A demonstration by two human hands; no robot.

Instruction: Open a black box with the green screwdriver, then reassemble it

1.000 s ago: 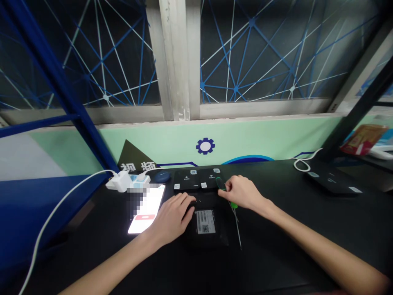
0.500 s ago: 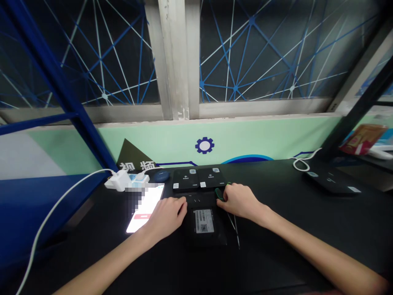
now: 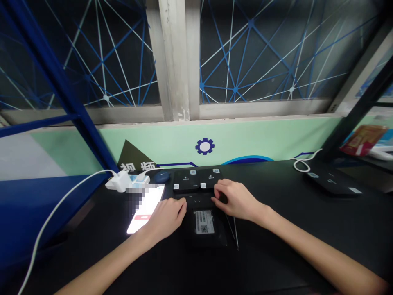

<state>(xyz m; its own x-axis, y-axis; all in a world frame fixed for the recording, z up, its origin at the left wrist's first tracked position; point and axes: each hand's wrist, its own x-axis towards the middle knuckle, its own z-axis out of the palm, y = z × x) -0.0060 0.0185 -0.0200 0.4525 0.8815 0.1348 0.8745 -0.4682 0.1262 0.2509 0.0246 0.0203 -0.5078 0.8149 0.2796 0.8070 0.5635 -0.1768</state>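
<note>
A flat black device (image 3: 205,235) with a white label lies on the black table (image 3: 276,262) in front of me. My left hand (image 3: 167,215) rests against its left edge with the fingers curled onto it. My right hand (image 3: 235,200) lies at the device's upper right corner, fingers bent over the handle of a screwdriver. Only the thin metal shaft (image 3: 235,235) shows, lying on the table along the device's right side.
A lit phone (image 3: 146,207) lies just left of my left hand. Two black boxes (image 3: 197,180), a dark round object (image 3: 161,176) and a white charger with its cable (image 3: 118,181) stand behind. Another black box (image 3: 331,182) and a coiled white cable (image 3: 302,164) are at the right.
My right hand lowered the screwdriver onto the table and slid left over its green handle, which is now hidden. My left hand drew back from the device's top to its left edge.
</note>
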